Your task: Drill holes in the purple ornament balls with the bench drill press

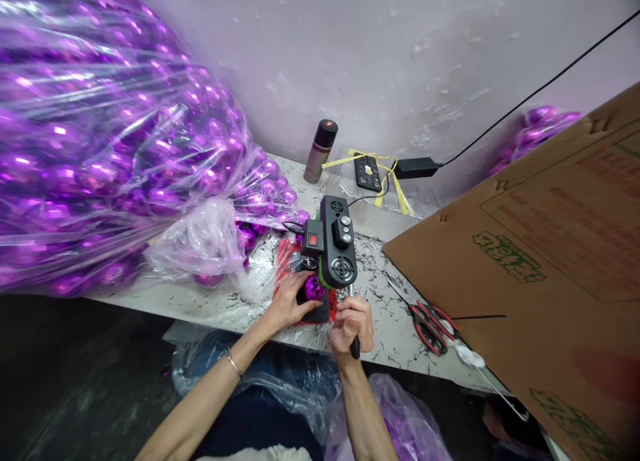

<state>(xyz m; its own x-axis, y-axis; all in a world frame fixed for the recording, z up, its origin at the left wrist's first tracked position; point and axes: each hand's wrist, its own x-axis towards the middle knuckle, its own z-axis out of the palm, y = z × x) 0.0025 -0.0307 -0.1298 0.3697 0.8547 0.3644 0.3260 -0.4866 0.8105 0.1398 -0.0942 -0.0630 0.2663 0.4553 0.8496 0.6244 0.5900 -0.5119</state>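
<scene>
A shiny purple bauble [314,287] sits under the near end of a black tabletop machine [338,237]. Thumb and fingers of my left hand [290,302] close around the bauble from the left. My right hand [353,322] is wrapped round the machine's lever handle [355,347], whose black tip pokes out below the fist. On the machine's left side is a box with a red switch [313,239]. Red sheeting [285,261] lies beneath the machine on the white table [240,314].
A huge clear bag of purple baubles [125,154] fills the left. A cardboard box [540,261] stands right, with red-handled scissors [433,327] beside it. Behind the machine are a dark bottle [321,151], a phone-like black object [367,172] and a power adapter [416,168]. Black scraps litter the table.
</scene>
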